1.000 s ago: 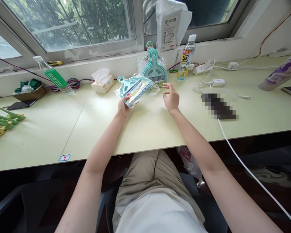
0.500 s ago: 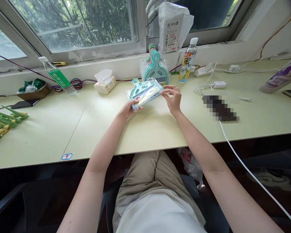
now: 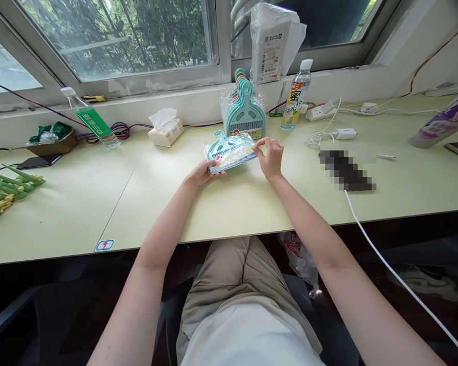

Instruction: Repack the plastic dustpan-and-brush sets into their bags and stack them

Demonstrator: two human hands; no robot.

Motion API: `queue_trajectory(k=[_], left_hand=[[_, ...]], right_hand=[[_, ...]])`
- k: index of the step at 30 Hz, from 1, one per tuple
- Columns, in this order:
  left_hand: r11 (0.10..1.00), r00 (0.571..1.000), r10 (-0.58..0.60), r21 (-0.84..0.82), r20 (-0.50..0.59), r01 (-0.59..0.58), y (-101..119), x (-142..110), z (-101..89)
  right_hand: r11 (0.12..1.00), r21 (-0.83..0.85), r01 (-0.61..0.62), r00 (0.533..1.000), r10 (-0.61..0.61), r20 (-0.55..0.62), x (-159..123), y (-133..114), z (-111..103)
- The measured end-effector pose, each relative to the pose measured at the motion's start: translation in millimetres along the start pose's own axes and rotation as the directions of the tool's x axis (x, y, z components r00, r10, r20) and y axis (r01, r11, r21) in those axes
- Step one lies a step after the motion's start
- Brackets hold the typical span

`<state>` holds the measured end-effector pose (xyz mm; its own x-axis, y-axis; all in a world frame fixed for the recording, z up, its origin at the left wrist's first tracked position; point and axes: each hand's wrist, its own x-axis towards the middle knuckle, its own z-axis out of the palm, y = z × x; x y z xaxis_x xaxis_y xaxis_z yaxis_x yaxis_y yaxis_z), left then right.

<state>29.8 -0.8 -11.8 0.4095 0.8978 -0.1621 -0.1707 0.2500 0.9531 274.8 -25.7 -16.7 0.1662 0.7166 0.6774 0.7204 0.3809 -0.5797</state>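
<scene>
A dustpan set (image 3: 232,154) in clear plastic wrapping is held just above the desk (image 3: 229,208), in front of the person. Inside the wrapping are a pale green dustpan and a brush with blue bristles, with a printed card along the near side. The left hand (image 3: 203,174) has its fingers closed around the near left corner, thumb on top and the other fingers underneath. The right hand (image 3: 270,157) pinches the right end between thumb and fingertips, the fingers nearly closed.

Just behind the held set, a stack of dustpans (image 3: 246,113) leans upright near the wall, also in clear wrapping, mostly green with a reddish one further back. To its right stands a capped drink bottle (image 3: 294,99) with a yellow fruit label. On the window ledge behind, a clear plastic bag (image 3: 295,38) holds a white packet (image 3: 272,55) printed with barcodes.

To the left, a small tissue box (image 3: 167,134) has a white tissue sticking out of its top. Further left, a green-labelled bottle (image 3: 96,123) with a white cap leans at a tilt, and a low brown box (image 3: 57,146) holds crumpled dark green and whitish material. Below the desk edge, to the right of the knees, hangs a clear bag with red print (image 3: 301,256); its contents cannot be made out.
</scene>
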Motion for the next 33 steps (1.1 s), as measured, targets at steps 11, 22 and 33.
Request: queue_trajectory(k=[11, 22, 33], left_hand=[[0.972, 0.986, 0.025, 0.227, 0.165, -0.062, 8, -16, 7.4], [0.983, 0.981, 0.014, 0.178, 0.195, -0.050, 10, -17, 17.4], [0.913, 0.970, 0.179, 0.396, -0.166, -0.101, -3, -7, 29.0]], right_hand=[[0.932, 0.305, -0.196, 0.980, 0.191, 0.045, 4, 19, 12], [0.497, 0.637, -0.590, 0.800, 0.471, 0.373, 8, 32, 15], [0.670, 0.580, -0.464, 0.879, 0.430, 0.207, 4, 37, 28]])
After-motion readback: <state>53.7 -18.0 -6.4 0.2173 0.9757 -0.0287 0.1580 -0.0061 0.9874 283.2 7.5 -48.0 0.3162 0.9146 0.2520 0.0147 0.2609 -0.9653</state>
